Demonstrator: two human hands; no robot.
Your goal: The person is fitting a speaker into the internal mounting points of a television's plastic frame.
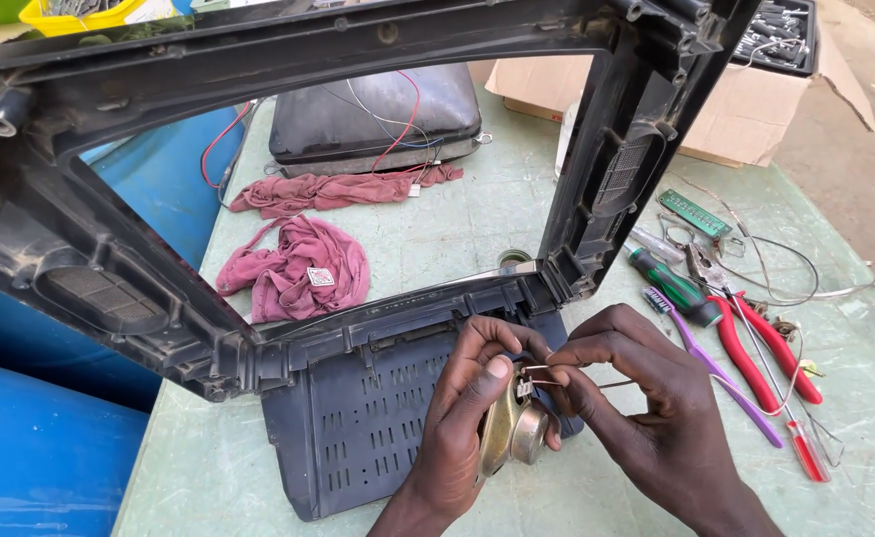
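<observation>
- Cardboard box [746,109]: brown, open-flapped, beyond the black frame's [596,199] right upright.
- Picture tube [378,114]: dark, grey-glass screen lying face-down, behind the frame's opening.
- Label [321,277]: small white square, seen through the opening.

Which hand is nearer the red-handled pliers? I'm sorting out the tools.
Right. The right hand is just left of the red-handled pliers; the left hand, holding a small speaker, is farther left.

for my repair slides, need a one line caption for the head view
Left hand holds a small brass-coloured speaker while right hand pinches its wire leads.
</observation>
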